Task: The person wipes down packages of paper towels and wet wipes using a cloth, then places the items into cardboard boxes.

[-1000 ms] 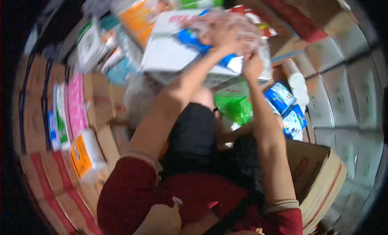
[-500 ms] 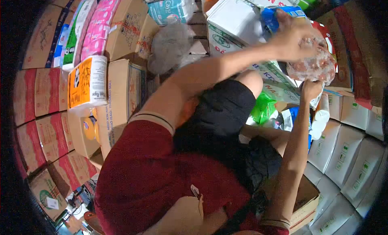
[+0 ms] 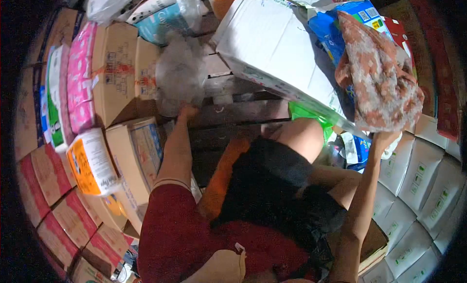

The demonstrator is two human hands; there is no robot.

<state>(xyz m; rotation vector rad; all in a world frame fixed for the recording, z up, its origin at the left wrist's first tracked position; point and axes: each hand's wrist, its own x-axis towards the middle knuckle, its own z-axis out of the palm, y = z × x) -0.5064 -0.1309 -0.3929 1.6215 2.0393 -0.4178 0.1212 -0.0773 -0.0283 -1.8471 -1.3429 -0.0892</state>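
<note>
Your right hand (image 3: 387, 140) is up against the lower edge of the mottled pink-and-white cloth (image 3: 382, 83); its fingers go behind the fabric, so can't tell if they're pinching it. Cloth lies bunched over the right side of the big white carton (image 3: 277, 42), overlapping the blue packet (image 3: 322, 25) and covering part of it. Your left hand (image 3: 188, 109) is down at the bottom of the cloudy plastic bag (image 3: 181, 71) — motion blur there, can't tell spread or closed, or whether it touches the plastic.

Bag contents hard to make out. Bright green plastic (image 3: 311, 114) is partly cut off by the carton and your knee. Teal pack (image 3: 163, 23) runs under clear wrap at the top.

Count: one cloth, one blue packet on the carton, one cloudy bag, one pink pack (image 3: 80, 83) and one orange-and-white pack (image 3: 92, 161) on your left.

Surface between your hands is dark slats (image 3: 233, 111), gaps showing. Room is packed: brown boxes (image 3: 114, 74) on the left, red-banded cartons (image 3: 78, 217) beyond them, a wall of white cartons (image 3: 418, 173) on the right — both stacks run into the black lens edge.
</note>
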